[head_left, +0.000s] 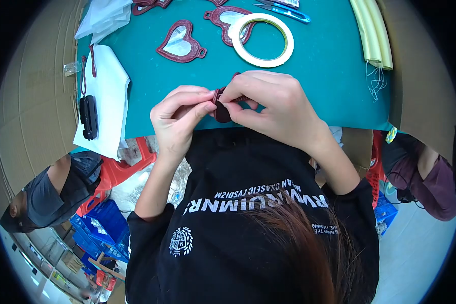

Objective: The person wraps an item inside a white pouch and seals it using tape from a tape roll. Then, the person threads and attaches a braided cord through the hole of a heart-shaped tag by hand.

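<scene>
Close to the table's near edge, a small dark red leather-like piece (222, 112) is held between both hands. My left hand (180, 109) pinches its left side between thumb and fingers. From the right, my right hand (271, 99) closes thumb and fingertips on its upper part and hides much of it, so its full shape cannot be told. Beyond the hands lies a dark red heart-shaped tag (193, 49) with a clear window and a loop. A second heart tag (216, 17) lies partly under a roll of pale tape (238, 38).
Blue-handled snips (294, 13) lie at the back of the green table (147, 86). White sheets (109, 76), a black object (88, 116) and dark red straps are at left. Yellow rolls (372, 35) lie right. Cardboard walls (420, 66) flank the table; people sit on both sides.
</scene>
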A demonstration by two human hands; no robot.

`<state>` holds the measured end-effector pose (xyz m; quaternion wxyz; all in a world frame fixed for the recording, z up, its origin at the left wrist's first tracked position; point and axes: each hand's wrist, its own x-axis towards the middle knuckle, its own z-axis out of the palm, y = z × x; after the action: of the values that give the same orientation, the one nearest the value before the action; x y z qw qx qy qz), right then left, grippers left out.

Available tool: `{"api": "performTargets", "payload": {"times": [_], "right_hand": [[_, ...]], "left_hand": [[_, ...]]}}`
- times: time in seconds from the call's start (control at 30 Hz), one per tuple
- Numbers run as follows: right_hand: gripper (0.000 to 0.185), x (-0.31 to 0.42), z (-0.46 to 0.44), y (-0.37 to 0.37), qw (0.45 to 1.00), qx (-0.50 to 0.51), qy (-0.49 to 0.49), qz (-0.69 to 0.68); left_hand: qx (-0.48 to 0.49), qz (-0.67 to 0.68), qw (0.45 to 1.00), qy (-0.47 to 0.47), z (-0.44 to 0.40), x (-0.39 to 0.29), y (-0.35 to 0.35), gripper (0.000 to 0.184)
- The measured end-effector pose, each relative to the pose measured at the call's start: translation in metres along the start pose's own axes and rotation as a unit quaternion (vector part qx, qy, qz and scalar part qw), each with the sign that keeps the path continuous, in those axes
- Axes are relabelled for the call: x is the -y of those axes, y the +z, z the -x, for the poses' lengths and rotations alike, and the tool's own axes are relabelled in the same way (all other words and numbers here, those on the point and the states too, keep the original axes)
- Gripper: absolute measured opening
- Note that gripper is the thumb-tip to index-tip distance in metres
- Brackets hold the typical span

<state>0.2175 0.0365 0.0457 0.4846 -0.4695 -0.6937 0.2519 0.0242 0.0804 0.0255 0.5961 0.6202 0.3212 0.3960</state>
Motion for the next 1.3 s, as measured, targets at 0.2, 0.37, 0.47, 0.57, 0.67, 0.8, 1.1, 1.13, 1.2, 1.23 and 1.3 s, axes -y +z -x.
{"api": "performTargets", "payload": {"times": [0.2, 0.37, 0.47, 0.57, 0.67, 0.8, 1.1, 1.13, 1.2, 1.23, 1.3], "right_hand": [[0.010, -0.005, -0.002, 0.001, 1.000, 0.022, -0.008, -0.020], [0.009, -0.006, 0.003, 0.003, 0.996, 0.043, 0.044, -0.059], [0.007, -0.011, 0.009, 0.009, 0.989, 0.017, 0.080, -0.120], [0.007, -0.012, 0.012, 0.010, 0.984, 0.013, 0.105, -0.145], [0.008, -0.009, 0.013, 0.010, 0.980, -0.009, 0.130, -0.149], [0.010, -0.001, 0.014, 0.012, 0.981, -0.050, 0.149, -0.119], [0.011, 0.012, 0.016, 0.000, 0.995, -0.020, 0.101, 0.015], [0.011, 0.011, 0.016, 0.000, 0.995, -0.023, 0.092, 0.021], [0.011, 0.012, 0.015, -0.002, 0.995, -0.018, 0.098, 0.024], [0.011, 0.013, 0.015, -0.003, 0.994, -0.012, 0.104, 0.025], [0.011, 0.014, 0.014, -0.005, 0.994, -0.004, 0.110, 0.026]], "left_hand": [[0.029, 0.030, 0.999, -0.030, -0.009, 0.001, -0.005, 0.019], [0.047, 0.049, 0.997, -0.047, -0.008, 0.004, -0.009, 0.020], [0.053, 0.093, 0.992, -0.070, -0.007, 0.004, -0.006, 0.020], [0.036, 0.090, 0.990, -0.104, -0.004, 0.000, 0.000, 0.020], [0.022, 0.083, 0.990, -0.114, -0.004, -0.004, 0.005, 0.021], [0.009, 0.065, 0.994, -0.093, -0.002, -0.004, 0.006, 0.020], [0.041, 0.079, 0.995, -0.037, -0.002, 0.006, 0.006, 0.015], [0.044, 0.066, 0.996, -0.031, -0.003, 0.006, 0.007, 0.015], [0.043, 0.075, 0.995, -0.046, -0.005, 0.003, 0.009, 0.015], [0.042, 0.083, 0.994, -0.063, -0.007, 0.002, 0.011, 0.016], [0.039, 0.091, 0.992, -0.080, -0.008, 0.000, 0.011, 0.016]]}}
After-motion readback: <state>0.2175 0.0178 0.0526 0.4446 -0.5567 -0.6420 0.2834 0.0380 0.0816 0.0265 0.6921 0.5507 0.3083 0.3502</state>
